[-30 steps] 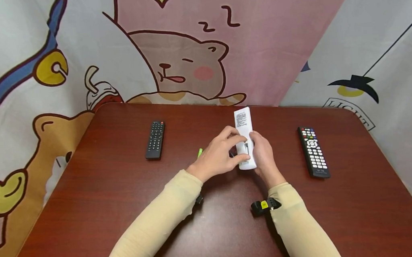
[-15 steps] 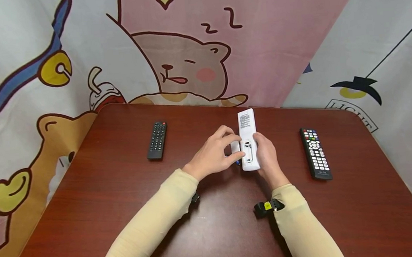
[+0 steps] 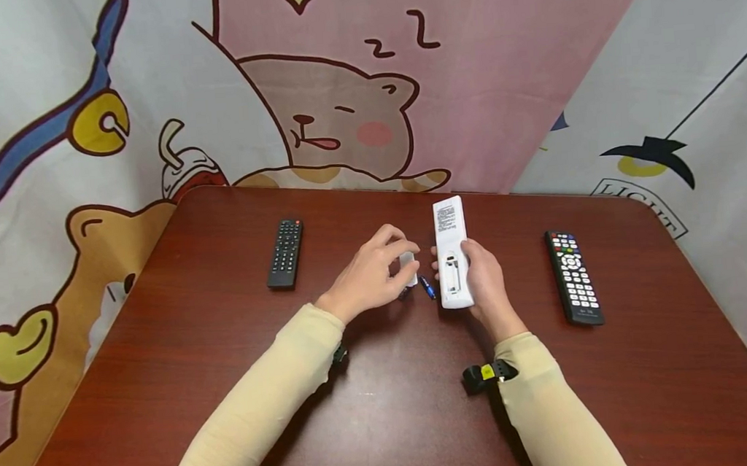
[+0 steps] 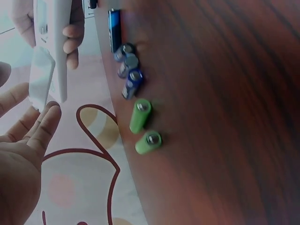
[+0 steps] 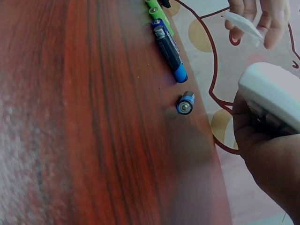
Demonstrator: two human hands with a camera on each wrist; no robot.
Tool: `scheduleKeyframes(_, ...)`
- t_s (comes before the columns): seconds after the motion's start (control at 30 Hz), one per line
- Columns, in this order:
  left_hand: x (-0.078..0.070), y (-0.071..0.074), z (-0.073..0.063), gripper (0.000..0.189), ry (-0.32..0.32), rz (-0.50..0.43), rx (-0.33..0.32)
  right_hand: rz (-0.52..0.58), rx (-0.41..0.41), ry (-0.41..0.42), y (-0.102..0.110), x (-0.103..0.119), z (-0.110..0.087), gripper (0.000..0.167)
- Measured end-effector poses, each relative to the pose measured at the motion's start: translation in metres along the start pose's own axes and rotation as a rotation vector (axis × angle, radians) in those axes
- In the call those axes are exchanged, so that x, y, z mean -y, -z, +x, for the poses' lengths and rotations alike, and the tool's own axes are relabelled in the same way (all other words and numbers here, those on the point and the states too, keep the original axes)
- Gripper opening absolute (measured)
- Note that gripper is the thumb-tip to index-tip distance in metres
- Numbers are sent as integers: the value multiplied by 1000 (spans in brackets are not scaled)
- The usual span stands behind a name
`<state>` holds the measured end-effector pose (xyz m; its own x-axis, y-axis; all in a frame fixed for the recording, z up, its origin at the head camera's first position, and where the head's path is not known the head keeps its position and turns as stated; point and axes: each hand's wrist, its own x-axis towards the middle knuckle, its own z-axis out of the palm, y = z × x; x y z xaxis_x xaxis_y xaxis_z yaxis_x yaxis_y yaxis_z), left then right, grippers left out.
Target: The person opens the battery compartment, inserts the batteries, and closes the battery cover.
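My right hand [image 3: 486, 280] grips a white remote control [image 3: 450, 236] with its back upward. The remote's battery compartment [image 3: 452, 276] is uncovered, showing metal contacts. To its left, my left hand [image 3: 370, 276] pinches the small white battery cover [image 4: 42, 77] between thumb and fingertips, apart from the remote. On the table under the hands several batteries lie in a rough row. Two are green, such as the green battery [image 4: 140, 117]; others are blue, among them the blue battery [image 3: 427, 288]. In the head view the left hand hides most of them.
A black remote control [image 3: 285, 254] lies on the brown table [image 3: 375, 423] to the left. Another black remote with white buttons [image 3: 573, 278] lies to the right. Behind the table hangs a printed cartoon curtain [image 3: 499, 69].
My left hand has lifted the battery cover off the white remote and moved left with it, uncovering the compartment and a blue battery on the table. The right hand keeps its hold.
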<state>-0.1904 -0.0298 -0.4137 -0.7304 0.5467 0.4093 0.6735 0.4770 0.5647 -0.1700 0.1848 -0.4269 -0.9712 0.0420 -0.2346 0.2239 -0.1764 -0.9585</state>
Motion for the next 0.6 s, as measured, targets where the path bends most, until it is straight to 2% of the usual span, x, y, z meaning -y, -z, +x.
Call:
scheduleKeyframes(0.27,10,10,-5,27,80,-3,35,14,-7,-1,2,0,1,49)
scheduleKeyframes(0.6,23,19,-13,27,116,18,52,-2,-18,-22,5,0,1,51)
